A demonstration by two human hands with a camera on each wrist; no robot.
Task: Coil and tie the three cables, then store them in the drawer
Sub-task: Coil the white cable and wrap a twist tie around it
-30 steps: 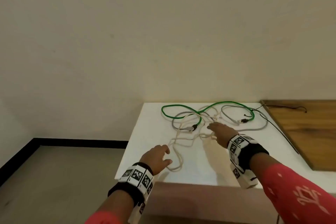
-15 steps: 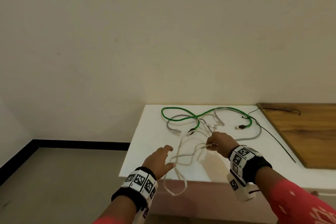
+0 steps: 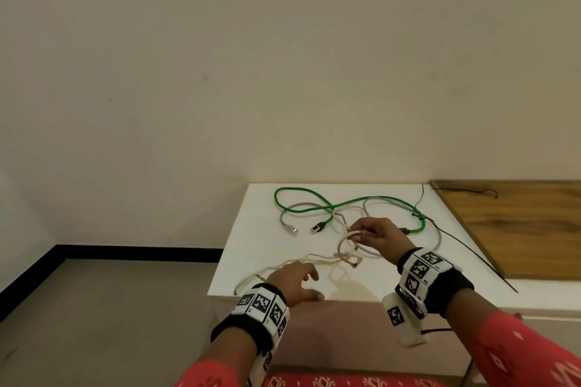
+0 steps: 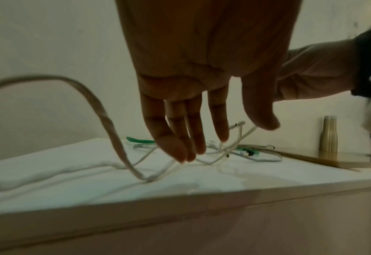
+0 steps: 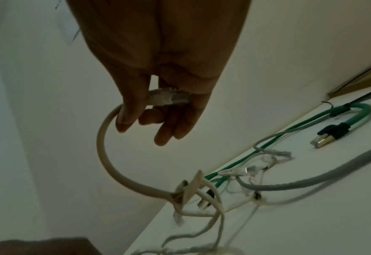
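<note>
- Your right hand (image 3: 375, 234), at centre right of the head view, pinches the clear plug end of the white cable (image 3: 341, 245) between thumb and fingers; the right wrist view shows the plug (image 5: 169, 98) clamped there, with the cable curving down from it in one loose loop
- Your left hand (image 3: 295, 280), low in the frame near the front edge of the white cabinet top (image 3: 251, 245), has its fingers spread and relaxed, holding nothing; in the left wrist view the fingertips (image 4: 180, 155) hang just above a strand of the white cable, and whether they touch it cannot be told
- The rest of the white cable trails across the top toward the lower left, one bend reaching the front edge
- The green cable (image 3: 301, 195) and the grey cable (image 3: 294, 209) lie uncoiled and crossing each other toward the back of the top, untouched
- You look to be at the very start: no cable is coiled or tied yet, and all three still have to be wound, tied and stored
- No open drawer shows in any view; the cabinet front below the top appears closed, so nothing is stored
- A thin black wire (image 3: 465, 248) runs along the right side beside a wooden board (image 3: 518, 229)
</note>
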